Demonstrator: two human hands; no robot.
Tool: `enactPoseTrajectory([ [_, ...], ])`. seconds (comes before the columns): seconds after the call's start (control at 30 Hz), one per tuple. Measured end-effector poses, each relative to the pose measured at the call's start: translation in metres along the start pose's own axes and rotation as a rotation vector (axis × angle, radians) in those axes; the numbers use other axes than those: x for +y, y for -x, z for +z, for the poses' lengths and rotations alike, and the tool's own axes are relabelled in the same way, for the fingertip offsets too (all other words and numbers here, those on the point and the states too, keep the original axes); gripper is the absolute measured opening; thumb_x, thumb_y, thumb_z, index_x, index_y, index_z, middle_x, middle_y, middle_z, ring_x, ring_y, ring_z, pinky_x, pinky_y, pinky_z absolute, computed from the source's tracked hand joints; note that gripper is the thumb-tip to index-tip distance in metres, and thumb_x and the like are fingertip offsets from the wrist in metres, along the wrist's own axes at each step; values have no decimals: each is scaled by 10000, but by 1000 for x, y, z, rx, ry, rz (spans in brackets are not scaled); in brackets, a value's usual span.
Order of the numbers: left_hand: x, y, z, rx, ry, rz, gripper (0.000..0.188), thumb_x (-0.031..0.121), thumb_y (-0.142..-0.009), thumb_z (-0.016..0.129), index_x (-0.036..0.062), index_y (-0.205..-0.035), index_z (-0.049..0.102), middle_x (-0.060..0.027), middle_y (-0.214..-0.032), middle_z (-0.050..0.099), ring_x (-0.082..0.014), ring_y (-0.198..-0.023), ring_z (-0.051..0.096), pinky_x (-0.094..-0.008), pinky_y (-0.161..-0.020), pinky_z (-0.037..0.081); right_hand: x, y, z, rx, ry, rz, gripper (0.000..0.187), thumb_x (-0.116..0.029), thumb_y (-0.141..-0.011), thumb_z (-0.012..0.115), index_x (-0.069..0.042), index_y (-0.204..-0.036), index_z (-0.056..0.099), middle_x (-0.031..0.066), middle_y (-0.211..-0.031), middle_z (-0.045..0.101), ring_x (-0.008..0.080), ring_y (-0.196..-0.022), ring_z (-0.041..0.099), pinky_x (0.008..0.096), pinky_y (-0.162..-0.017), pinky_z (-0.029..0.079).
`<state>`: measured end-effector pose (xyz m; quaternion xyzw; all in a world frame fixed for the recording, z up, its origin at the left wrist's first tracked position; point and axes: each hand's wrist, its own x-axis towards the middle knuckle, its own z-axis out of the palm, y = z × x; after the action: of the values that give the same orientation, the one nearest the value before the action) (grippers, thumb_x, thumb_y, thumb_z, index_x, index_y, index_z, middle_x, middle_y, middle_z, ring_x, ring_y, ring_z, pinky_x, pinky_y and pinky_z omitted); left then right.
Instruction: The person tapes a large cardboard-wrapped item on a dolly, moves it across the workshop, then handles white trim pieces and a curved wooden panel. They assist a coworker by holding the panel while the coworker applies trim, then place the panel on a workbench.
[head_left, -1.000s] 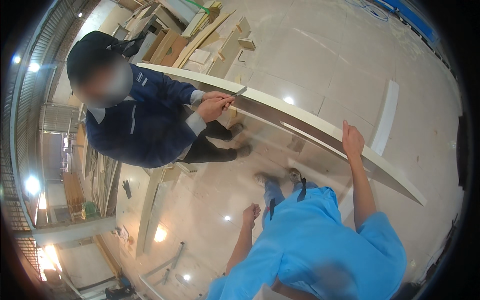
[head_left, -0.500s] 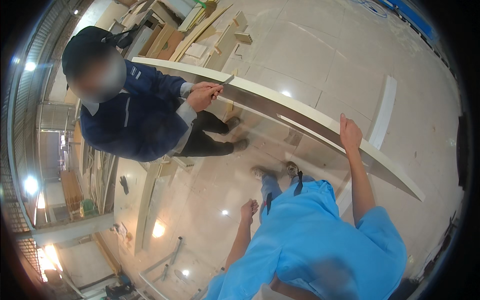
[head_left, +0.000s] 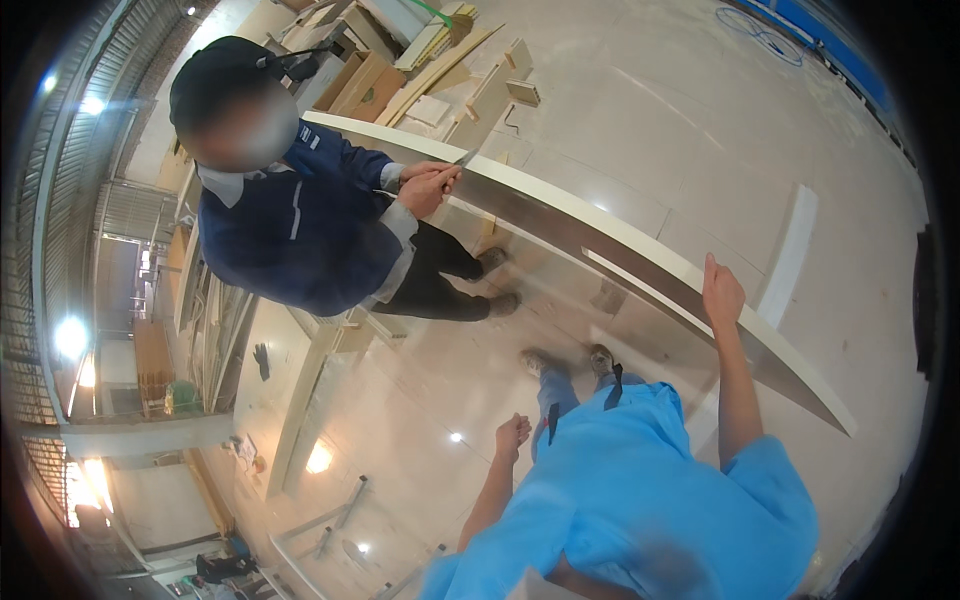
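A long panel stands on edge across the middle, with a cream border and a brownish face with a narrow slot in it. My right hand grips its upper edge towards the right end, thumb pointing up. My left hand hangs beside my blue garment, fingers curled in, with nothing seen in it. Farther left along the panel, a person in a dark jacket holds a small thin tool against the same edge with both hands.
Wood strips and an open cardboard box lie at the far left. A white strip is on the floor beyond the panel. A dark glove lies on a pale surface at the left. Metal frame pieces are at the lower left.
The view has shifted, so most of the scene sits farther right and slightly lower. My right hand keeps its grip on the panel; the person's tool stays at the edge.
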<state>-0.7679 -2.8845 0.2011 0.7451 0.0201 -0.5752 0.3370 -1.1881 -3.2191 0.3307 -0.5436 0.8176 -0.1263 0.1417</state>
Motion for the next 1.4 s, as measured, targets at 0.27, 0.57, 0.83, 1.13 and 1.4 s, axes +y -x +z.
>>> enactPoseTrajectory([
  [0.27,25,28,-17,-42,15,-20,473,386,-998,540,-49,-1150,648,-114,-1024,680,-203,-929,658,-320,-826,524,-38,17,-47,44,-6,-46,663,-514,-1042,299,-26,-878,717,238,-897,679,441,-859,649,516,-796,498],
  [0.57,8,22,-5,-7,-25,-16,486,388,-1013,518,-57,-1164,643,-131,-1087,674,-210,-978,655,-325,-859,520,-17,10,-28,1,-7,-33,661,-509,-1043,298,-24,-868,712,233,-906,679,435,-876,649,524,-794,494],
  [0.83,1,11,5,12,-29,-48,482,382,-1015,510,-54,-1167,647,-130,-1076,681,-213,-974,656,-325,-859,518,-4,5,-16,6,-9,-40,668,-512,-1044,300,-20,-855,711,232,-893,676,425,-863,650,522,-789,492],
  [1.13,-24,-20,24,18,22,-3,433,336,-1009,531,-69,-1098,653,-105,-950,679,-183,-829,661,-263,-691,519,25,0,19,-6,-33,-44,654,-506,-1043,306,-29,-882,723,241,-907,683,435,-864,653,522,-785,498],
  [1.4,-23,-19,27,-8,-24,-10,455,383,-1037,480,-25,-1151,646,-84,-1000,669,-166,-909,651,-297,-824,519,24,-2,17,-24,-18,-9,667,-516,-1044,289,-34,-911,731,227,-952,690,421,-893,657,513,-813,500],
])
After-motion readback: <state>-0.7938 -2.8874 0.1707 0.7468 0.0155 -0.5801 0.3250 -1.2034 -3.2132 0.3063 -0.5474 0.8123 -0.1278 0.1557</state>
